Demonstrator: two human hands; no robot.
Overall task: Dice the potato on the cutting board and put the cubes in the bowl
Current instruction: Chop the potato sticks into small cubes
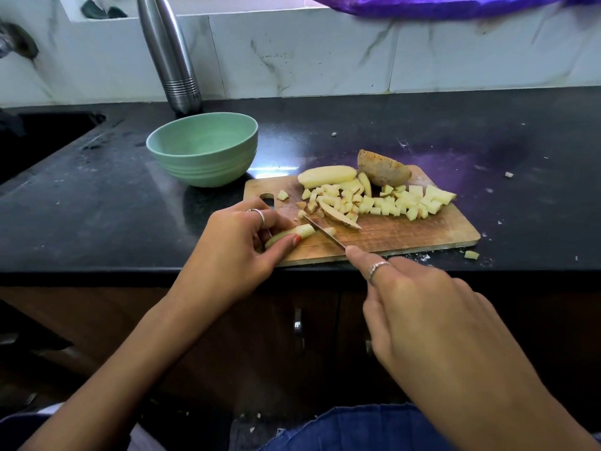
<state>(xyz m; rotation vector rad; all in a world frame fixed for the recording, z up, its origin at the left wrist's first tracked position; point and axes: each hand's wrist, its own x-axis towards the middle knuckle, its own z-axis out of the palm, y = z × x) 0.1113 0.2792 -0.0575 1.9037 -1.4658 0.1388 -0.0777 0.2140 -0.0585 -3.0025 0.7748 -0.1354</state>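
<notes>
left hand (240,236) pinches a potato strip (292,234) at the near left corner of the wooden cutting board (406,232). right hand (432,317) grips a knife (325,232), blade on the strip. heap of potato cubes (383,200) mid-board; unpeeled potato piece (383,169) behind. green bowl (203,149) left of board.

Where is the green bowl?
In the head view the green bowl sits on the black counter, just beyond the left corner of the cutting board and in front of the steel bottle.
</notes>
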